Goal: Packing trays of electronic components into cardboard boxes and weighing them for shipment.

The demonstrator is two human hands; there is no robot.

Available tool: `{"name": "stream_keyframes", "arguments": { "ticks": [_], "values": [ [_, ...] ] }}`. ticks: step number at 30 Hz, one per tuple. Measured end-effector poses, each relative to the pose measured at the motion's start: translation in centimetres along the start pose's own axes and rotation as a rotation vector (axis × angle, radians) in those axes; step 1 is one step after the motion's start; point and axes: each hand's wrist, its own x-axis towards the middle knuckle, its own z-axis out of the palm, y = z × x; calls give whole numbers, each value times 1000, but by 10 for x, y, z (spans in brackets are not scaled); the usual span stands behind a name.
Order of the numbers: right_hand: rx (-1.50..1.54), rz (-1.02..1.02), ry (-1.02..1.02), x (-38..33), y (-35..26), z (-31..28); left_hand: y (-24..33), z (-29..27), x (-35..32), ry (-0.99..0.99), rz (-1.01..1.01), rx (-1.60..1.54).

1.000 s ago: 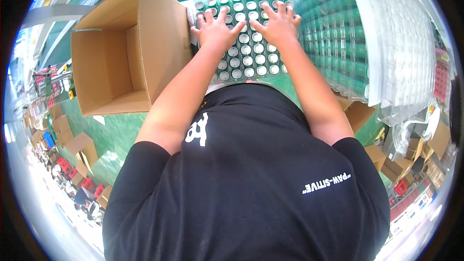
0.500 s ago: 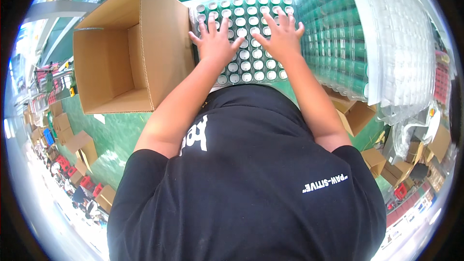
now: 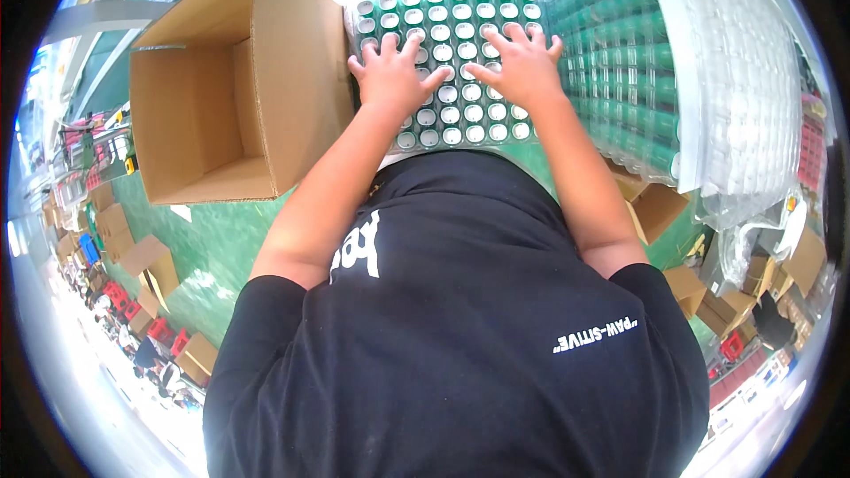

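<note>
In front of me lies a clear plastic tray (image 3: 352, 13) holding rows of small green cylinders with round white tops (image 3: 450, 115). Over the left part of the tray, my left hand (image 3: 391, 78) rests palm down with its fingers spread across the tops. My right hand (image 3: 524, 69) lies the same way over the right part, its thumb pointing inward and its fingers apart. Neither hand is closed around anything. The cylinders under both palms are hidden.
At the left, an open cardboard box (image 3: 305, 80) lies on its side with its mouth toward me. A tall stack of clear trays with green contents (image 3: 611, 71) stands close on the right, beside white empty-looking trays (image 3: 739, 71). Smaller cartons (image 3: 660, 211) sit lower right.
Both hands have slid slightly nearer to me over the tray, uncovering more white tops at the far side. The fingers remain spread. The box and the stack stay in place.
</note>
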Motion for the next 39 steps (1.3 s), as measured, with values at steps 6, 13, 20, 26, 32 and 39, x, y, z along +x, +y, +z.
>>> {"name": "stream_keyframes", "arguments": {
  "ticks": [6, 13, 20, 26, 32, 39],
  "values": [
    [35, 72, 81, -3, -7, 10, 4, -4, 4, -31, -23, -18],
    [47, 102, 177, 2, -7, 34, 6, 23, 0, 23, -92, -5],
    [29, 127, 212, 3, -13, 35, 8, 20, 0, 35, -96, -12],
    [24, 126, 240, 2, -13, 36, 12, 13, -1, 11, -108, -18],
    [87, 96, 263, 6, -9, 36, 10, 6, 6, -59, -119, -37],
    [101, 8, 304, -10, 5, 35, 11, 6, -7, -93, -84, 55]
  ]
}}
